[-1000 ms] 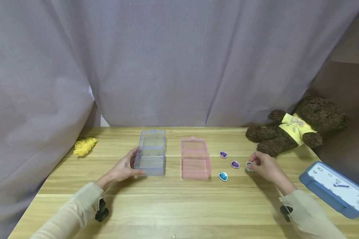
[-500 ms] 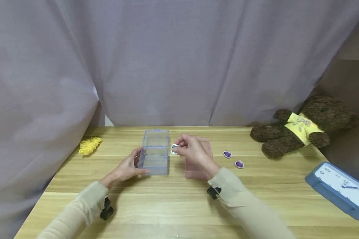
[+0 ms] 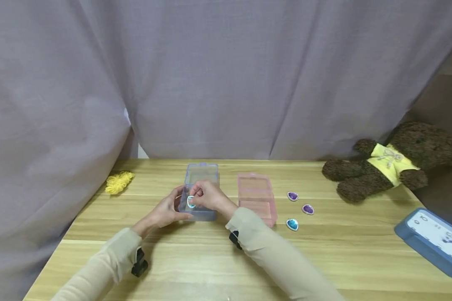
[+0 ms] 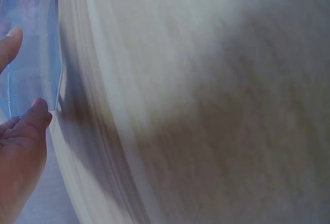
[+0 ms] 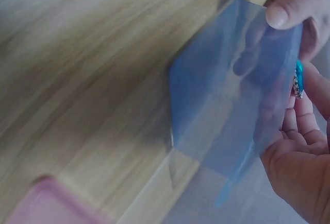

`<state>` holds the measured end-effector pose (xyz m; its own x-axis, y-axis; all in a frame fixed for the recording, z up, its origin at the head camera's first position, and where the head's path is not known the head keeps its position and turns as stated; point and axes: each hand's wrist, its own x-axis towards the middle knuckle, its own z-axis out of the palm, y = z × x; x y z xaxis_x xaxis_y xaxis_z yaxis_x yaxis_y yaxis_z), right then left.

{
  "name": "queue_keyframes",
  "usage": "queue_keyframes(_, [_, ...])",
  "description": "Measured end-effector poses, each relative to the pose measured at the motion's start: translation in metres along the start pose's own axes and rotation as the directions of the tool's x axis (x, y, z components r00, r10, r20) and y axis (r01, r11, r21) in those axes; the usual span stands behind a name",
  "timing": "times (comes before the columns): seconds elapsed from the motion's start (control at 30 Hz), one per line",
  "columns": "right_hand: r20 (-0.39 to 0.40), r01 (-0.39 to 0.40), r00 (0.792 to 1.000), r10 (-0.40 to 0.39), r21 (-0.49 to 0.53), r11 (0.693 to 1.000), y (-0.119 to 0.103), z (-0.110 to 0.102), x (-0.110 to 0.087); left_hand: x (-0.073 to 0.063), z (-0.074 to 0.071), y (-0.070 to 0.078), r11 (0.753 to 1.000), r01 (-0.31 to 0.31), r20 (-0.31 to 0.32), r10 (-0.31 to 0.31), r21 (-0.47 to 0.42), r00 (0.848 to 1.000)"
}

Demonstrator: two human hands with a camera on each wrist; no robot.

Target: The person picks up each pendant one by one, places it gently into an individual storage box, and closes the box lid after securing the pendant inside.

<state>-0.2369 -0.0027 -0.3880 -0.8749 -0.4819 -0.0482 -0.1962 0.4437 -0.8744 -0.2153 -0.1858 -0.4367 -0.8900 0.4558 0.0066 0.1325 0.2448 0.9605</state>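
Gripping the blue box (image 3: 200, 215) in left hand (image 3: 166, 211), presumably for steadiness, and pinching a gem (image 3: 190, 202) in right hand (image 3: 210, 195), close beside the left!

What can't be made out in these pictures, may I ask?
Head view: the right hand hides part of the gem it pinches and some of the inside of the blue box.
Head view: the right edge cuts off part of the blue-framed board.
Right wrist view: the lower edge cuts off most of the pink box.
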Motion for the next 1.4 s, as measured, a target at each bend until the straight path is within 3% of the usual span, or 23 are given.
queue_keyframes(0.37, [0.116, -0.003, 0.993, 0.029, -0.221, 0.975, 0.003, 0.014, 0.014, 0.001, 0.0, -0.002, 1.0, 0.008, -0.003, -0.008, -0.001, 1.0])
queue_keyframes(0.57, [0.173, -0.012, 0.983, 0.065, -0.29, 0.957, 0.007, 0.019, 0.021, 0.001, 0.002, -0.001, 1.0, 0.017, -0.018, -0.017, 0.011, 1.0])
queue_keyframes(0.63, [0.19, 0.023, 0.981, 0.046, -0.348, 0.937, 0.016, 0.022, 0.028, 0.001, 0.002, -0.001, 0.999, 0.019, -0.029, -0.018, 0.031, 0.999])
queue_keyframes(0.77, [0.212, 0.157, 0.975, -0.071, -0.424, 0.892, 0.077, 0.04, 0.071, 0.001, 0.002, -0.001, 0.998, 0.012, -0.044, -0.01, 0.06, 0.999])
queue_keyframes(0.87, [0.221, 0.151, 0.974, -0.06, -0.424, 0.893, 0.103, 0.05, 0.092, 0.001, 0.002, -0.001, 0.999, 0.008, -0.045, -0.006, 0.042, 0.999])
queue_keyframes(0.97, [0.21, 0.075, 0.978, 0.018, -0.425, 0.902, 0.081, 0.045, 0.08, 0.001, 0.002, -0.001, 0.999, 0.01, -0.04, -0.008, 0.034, 0.999])
queue_keyframes(1.2, [0.127, 0.062, 0.992, -0.009, -0.423, 0.904, 0.028, 0.029, 0.035, 0.002, 0.004, -0.001, 0.999, 0.011, -0.027, -0.01, 0.031, 1.0])
queue_keyframes(1.27, [0.095, 0.016, 0.995, 0.024, -0.4, 0.916, 0.008, 0.023, 0.02, 0.001, 0.003, -0.001, 0.999, 0.014, -0.022, -0.013, 0.03, 1.0])
queue_keyframes(1.4, [0.051, 0.054, 0.998, -0.041, -0.281, 0.958, -0.012, -0.001, -0.001, 0.0, 0.002, 0.0, 0.999, 0.029, -0.034, -0.028, 0.044, 0.999])
